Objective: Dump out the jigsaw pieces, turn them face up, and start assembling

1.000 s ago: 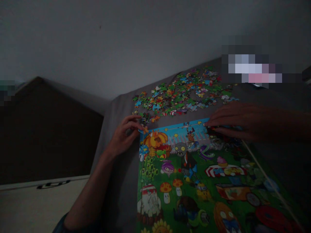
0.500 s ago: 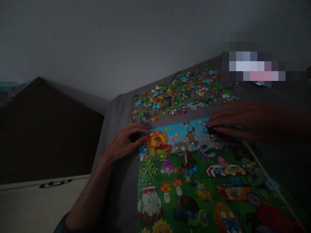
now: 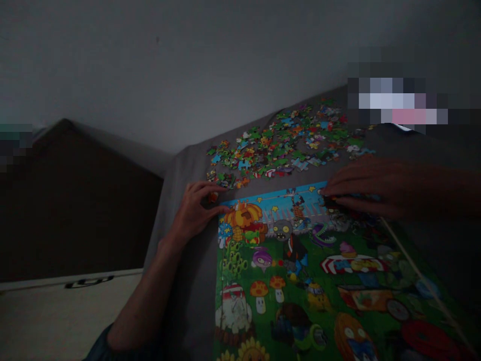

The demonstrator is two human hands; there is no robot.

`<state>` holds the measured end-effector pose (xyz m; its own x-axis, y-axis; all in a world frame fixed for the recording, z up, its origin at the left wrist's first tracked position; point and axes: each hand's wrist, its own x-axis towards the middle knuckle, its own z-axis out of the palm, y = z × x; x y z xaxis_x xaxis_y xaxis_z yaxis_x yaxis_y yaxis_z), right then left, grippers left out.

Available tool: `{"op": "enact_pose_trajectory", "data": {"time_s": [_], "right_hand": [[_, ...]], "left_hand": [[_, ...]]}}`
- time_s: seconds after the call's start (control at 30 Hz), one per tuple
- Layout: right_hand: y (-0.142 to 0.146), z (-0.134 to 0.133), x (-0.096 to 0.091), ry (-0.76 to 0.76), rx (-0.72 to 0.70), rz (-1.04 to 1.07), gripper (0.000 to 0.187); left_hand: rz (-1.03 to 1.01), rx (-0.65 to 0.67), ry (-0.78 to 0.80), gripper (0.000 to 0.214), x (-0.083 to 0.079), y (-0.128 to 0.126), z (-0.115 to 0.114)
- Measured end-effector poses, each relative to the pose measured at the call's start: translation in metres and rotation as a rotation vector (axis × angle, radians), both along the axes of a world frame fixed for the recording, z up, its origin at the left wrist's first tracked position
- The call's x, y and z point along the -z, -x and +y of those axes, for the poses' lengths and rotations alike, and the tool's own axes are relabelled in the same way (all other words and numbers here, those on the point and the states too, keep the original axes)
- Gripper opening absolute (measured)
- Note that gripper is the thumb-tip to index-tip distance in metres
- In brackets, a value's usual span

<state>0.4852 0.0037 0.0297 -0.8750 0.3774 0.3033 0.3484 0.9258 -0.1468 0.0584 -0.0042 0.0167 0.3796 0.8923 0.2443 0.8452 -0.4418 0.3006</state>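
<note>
A bright cartoon picture sheet [image 3: 300,271] lies on a grey cloth surface [image 3: 188,281]. Beyond its far edge is a heap of loose puzzle pieces [image 3: 281,143]. My left hand [image 3: 193,210] rests at the sheet's far left corner, fingers curled, with a small orange piece [image 3: 213,196] by the fingertips. My right hand [image 3: 372,188] lies flat on the sheet's far right edge, fingers stretched out and pressed down.
A pale wall rises behind the surface. To the left stands dark furniture [image 3: 75,200] with a light panel [image 3: 56,316] below. A blurred patch [image 3: 398,100] sits at the far right. The scene is dim.
My left hand drew back slightly from the sheet's corner toward the loose pieces. The right hand stayed pressed on the far edge. The view shifted a little.
</note>
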Motion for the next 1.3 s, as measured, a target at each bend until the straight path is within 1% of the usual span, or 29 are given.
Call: {"op": "enact_pose_trajectory", "data": {"time_s": [0.07, 0.13, 0.2, 0.33, 0.4, 0.5, 0.57, 0.67, 0.77, 0.97, 1.1, 1.17, 1.2, 1.3], "right_hand": [[0.0, 0.001, 0.001, -0.006, -0.009, 0.005, 0.031], [-0.001, 0.001, 0.001, -0.012, -0.008, 0.009, 0.031], [-0.001, 0.001, 0.001, -0.017, -0.005, 0.013, 0.031], [0.0, 0.001, 0.0, -0.003, -0.005, 0.005, 0.031], [0.0, 0.0, 0.0, -0.003, -0.008, 0.012, 0.032], [0.001, 0.0, 0.001, -0.008, -0.003, 0.02, 0.032], [0.001, 0.0, 0.002, 0.009, 0.007, 0.009, 0.032], [0.0, 0.0, 0.004, 0.037, 0.026, -0.004, 0.031], [0.001, 0.0, 0.004, 0.021, 0.029, 0.005, 0.031], [0.003, 0.0, 0.001, -0.013, 0.012, 0.024, 0.031], [0.002, 0.0, -0.001, -0.015, 0.006, 0.02, 0.031], [0.002, -0.001, -0.003, 0.001, 0.003, 0.011, 0.031], [0.001, 0.0, -0.004, 0.009, 0.0, 0.01, 0.031], [0.001, 0.0, -0.004, 0.042, 0.008, 0.002, 0.031]], "left_hand": [[-0.006, -0.045, -0.046, 0.035, 0.002, 0.001, 0.001], [-0.012, -0.115, -0.093, 0.025, 0.003, 0.002, 0.001], [-0.017, -0.191, -0.134, 0.02, 0.004, 0.005, 0.002], [-0.009, -0.321, -0.175, 0.03, 0.008, 0.014, 0.008], [0.001, -0.354, -0.165, 0.037, 0.012, 0.018, 0.014], [0.012, -0.37, -0.112, 0.047, 0.019, 0.02, 0.026], [0.013, -0.369, -0.068, 0.05, 0.022, 0.019, 0.033], [-0.002, -0.349, -0.032, 0.046, 0.025, 0.018, 0.039], [-0.036, -0.339, -0.044, 0.043, 0.025, 0.018, 0.039], [-0.086, -0.352, -0.106, 0.042, 0.022, 0.02, 0.038], [-0.116, -0.369, -0.149, 0.037, 0.01, 0.016, 0.027], [-0.143, -0.323, -0.158, 0.035, 0.0, 0.008, 0.016], [-0.156, -0.258, -0.16, 0.033, -0.005, 0.002, 0.009], [-0.185, 0.039, -0.161, 0.025, -0.018, -0.02, -0.012]]}}
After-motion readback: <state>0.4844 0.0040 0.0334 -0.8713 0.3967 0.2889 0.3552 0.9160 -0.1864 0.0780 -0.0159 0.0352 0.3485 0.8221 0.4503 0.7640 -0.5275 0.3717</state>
